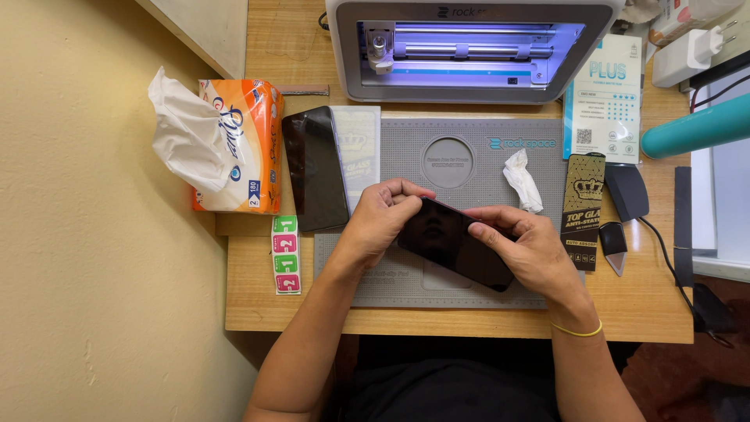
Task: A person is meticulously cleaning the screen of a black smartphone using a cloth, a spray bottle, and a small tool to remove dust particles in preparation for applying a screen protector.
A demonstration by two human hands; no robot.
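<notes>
Phone screen job, mid-handling

Nearest: left hand [384, 215] and right hand [525, 248] both closed on a black phone [455, 242], held tilted just over the grey work mat [476, 160] at centre of the tabletop [641, 301]. Best gripped by the edges only, fingertips off the glass, kept level. Sticker strip [286, 255] at 9 o'clock, crumpled wipe [522, 181] at 1, cutting machine [469, 48] at 12.
</notes>
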